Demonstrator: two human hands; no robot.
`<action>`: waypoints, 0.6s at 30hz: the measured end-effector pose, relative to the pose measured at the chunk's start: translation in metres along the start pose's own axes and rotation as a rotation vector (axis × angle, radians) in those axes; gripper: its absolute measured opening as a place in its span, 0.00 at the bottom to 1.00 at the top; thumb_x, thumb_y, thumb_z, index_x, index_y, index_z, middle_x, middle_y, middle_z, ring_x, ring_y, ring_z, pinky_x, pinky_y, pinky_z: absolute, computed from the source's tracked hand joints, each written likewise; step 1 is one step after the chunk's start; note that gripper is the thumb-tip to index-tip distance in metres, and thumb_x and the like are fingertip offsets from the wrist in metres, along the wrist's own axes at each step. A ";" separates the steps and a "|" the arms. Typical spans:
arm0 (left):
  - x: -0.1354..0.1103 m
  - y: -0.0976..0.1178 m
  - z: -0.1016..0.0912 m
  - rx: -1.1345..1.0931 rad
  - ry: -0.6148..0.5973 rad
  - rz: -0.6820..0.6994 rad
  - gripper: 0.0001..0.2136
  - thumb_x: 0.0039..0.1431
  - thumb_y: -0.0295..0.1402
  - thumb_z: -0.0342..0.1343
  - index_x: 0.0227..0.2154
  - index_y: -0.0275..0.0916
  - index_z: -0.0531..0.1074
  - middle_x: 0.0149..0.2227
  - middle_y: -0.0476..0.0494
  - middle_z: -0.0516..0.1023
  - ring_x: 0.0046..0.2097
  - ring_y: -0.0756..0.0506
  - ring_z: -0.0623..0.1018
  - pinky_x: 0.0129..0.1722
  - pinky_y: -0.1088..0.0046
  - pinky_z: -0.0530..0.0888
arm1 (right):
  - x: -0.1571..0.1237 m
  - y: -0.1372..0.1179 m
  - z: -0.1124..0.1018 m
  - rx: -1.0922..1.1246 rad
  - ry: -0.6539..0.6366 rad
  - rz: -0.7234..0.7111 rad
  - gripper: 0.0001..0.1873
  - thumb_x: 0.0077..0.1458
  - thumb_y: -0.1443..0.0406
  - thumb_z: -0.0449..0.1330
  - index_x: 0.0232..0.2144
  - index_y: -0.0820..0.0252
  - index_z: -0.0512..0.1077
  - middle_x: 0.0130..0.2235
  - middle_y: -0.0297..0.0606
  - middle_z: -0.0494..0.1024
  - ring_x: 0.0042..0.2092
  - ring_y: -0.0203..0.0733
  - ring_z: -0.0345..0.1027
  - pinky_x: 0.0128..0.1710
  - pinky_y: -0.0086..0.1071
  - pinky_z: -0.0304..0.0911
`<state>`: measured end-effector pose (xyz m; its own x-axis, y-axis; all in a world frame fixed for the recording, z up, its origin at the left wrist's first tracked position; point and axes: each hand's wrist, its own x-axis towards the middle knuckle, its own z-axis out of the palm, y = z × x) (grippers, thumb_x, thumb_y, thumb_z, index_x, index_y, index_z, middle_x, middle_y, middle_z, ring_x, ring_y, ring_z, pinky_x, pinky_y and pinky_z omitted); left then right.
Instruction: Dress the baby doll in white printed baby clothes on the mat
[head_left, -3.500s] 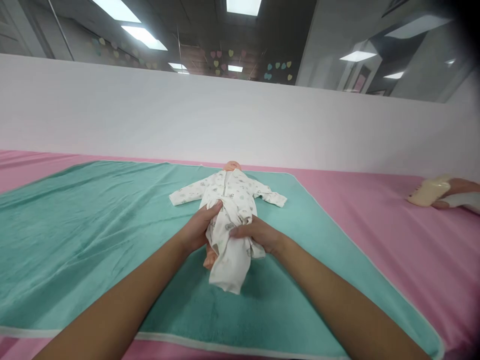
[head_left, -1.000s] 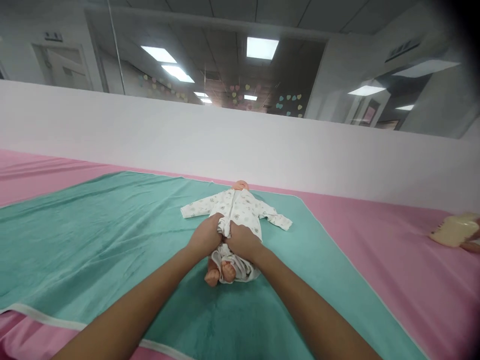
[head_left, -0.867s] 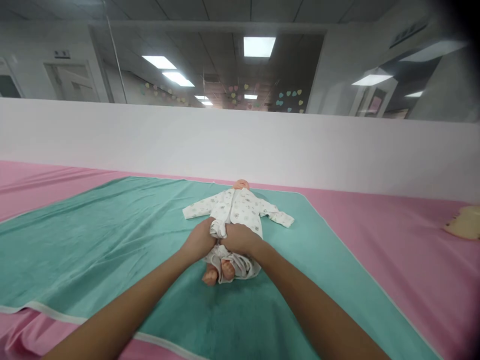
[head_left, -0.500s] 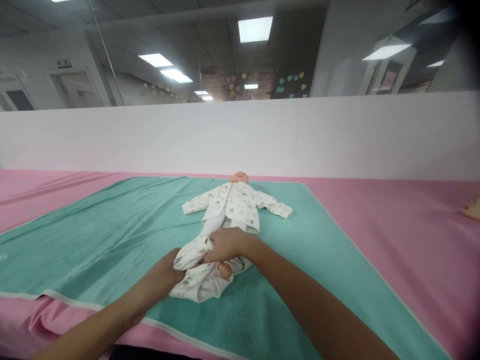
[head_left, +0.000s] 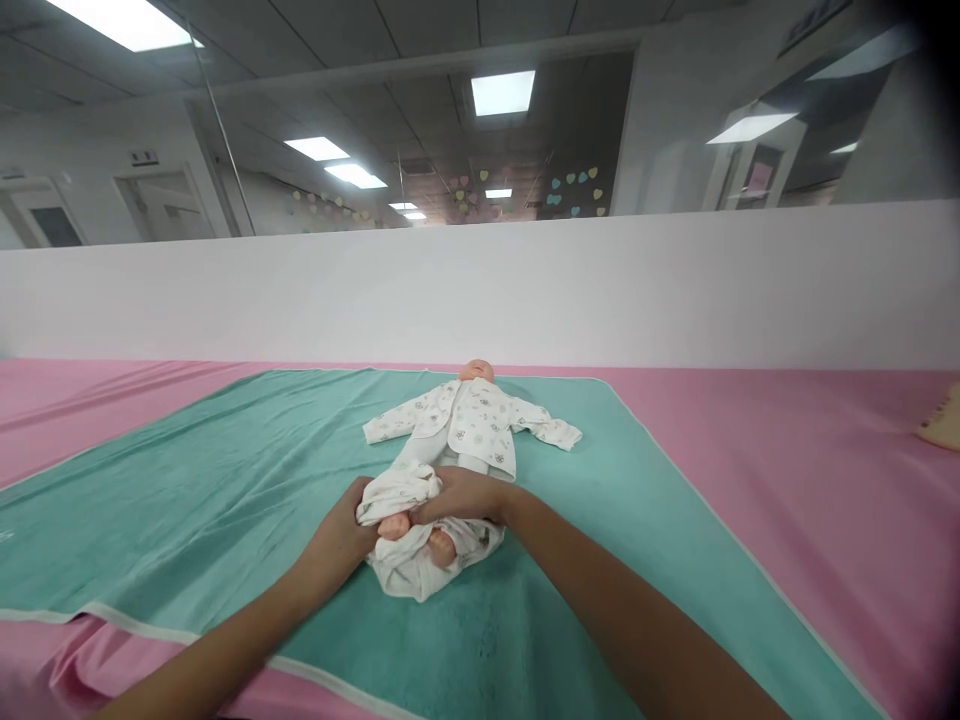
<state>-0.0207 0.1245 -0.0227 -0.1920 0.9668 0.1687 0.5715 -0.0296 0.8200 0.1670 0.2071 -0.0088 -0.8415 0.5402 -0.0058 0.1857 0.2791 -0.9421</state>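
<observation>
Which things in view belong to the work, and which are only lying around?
In use: left hand, right hand, bunched white garment, doll, patterned jacket on it, teal blanket beneath.
Lying around: yellowish item, partly cut off; pink sheet.

Rectangular light panels (head_left: 503, 93) are glowing overexposed — the ceiling around them is reading dim grey. Diffuse light is falling across the white wall (head_left: 480, 295); soft shadow is darkening the green cloth (head_left: 225, 480) below the bunched white garment (head_left: 411, 575). Black vignetting is swallowing the upper right corner.
</observation>
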 end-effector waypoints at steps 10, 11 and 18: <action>0.011 -0.032 0.017 -0.003 -0.004 0.126 0.29 0.46 0.40 0.59 0.49 0.38 0.55 0.43 0.39 0.73 0.44 0.38 0.74 0.41 0.66 0.71 | 0.012 0.021 0.014 -0.215 0.369 -0.178 0.10 0.47 0.62 0.60 0.27 0.59 0.61 0.29 0.29 0.67 0.32 0.35 0.60 0.30 0.28 0.54; 0.011 -0.035 0.016 -0.035 -0.004 0.120 0.30 0.45 0.39 0.60 0.50 0.39 0.54 0.44 0.39 0.72 0.44 0.39 0.74 0.41 0.66 0.71 | 0.013 0.022 0.016 -0.232 0.402 -0.186 0.10 0.47 0.61 0.59 0.27 0.59 0.60 0.28 0.28 0.66 0.31 0.35 0.60 0.29 0.28 0.52; 0.010 -0.019 -0.016 -0.480 -0.279 0.017 0.24 0.45 0.36 0.59 0.47 0.41 0.62 0.47 0.41 0.72 0.47 0.37 0.74 0.41 0.64 0.72 | 0.015 0.018 0.015 -0.324 0.449 -0.314 0.09 0.51 0.61 0.56 0.27 0.59 0.58 0.27 0.28 0.64 0.30 0.35 0.60 0.28 0.28 0.50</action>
<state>-0.0463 0.1302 -0.0276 0.0699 0.9938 0.0865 0.1325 -0.0952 0.9866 0.1504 0.2083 -0.0313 -0.5990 0.6544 0.4615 0.1685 0.6665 -0.7263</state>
